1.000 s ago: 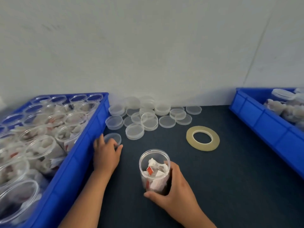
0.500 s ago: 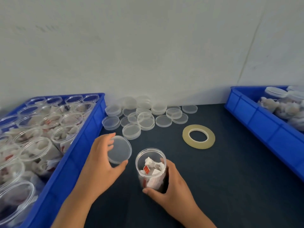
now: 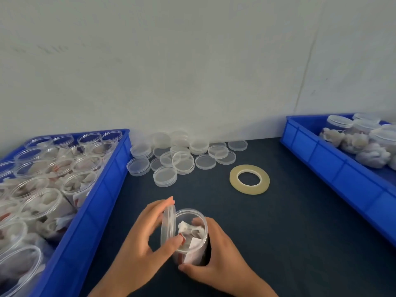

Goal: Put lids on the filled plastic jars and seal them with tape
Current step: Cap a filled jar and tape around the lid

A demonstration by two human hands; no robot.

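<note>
Moved: since half a second ago we have swung the lid from beside the jar to its mouth, tilted on edge against the near-left rim.
Head view, left hand: pinching the lid, fingertips on its top edge, thumb at its lower edge.
Head view, right hand: wrapped around the jar wall, bracing it upright on the dark table.
Jar: between our hands, filled with white and red packets, not yet capped.
Handling: we judge both pieces light, thin and slick; grip the lid by its rim, the jar by its sides, gently.
Beyond our hands: spare lids, tape roll ahead-right, untouched.
</note>
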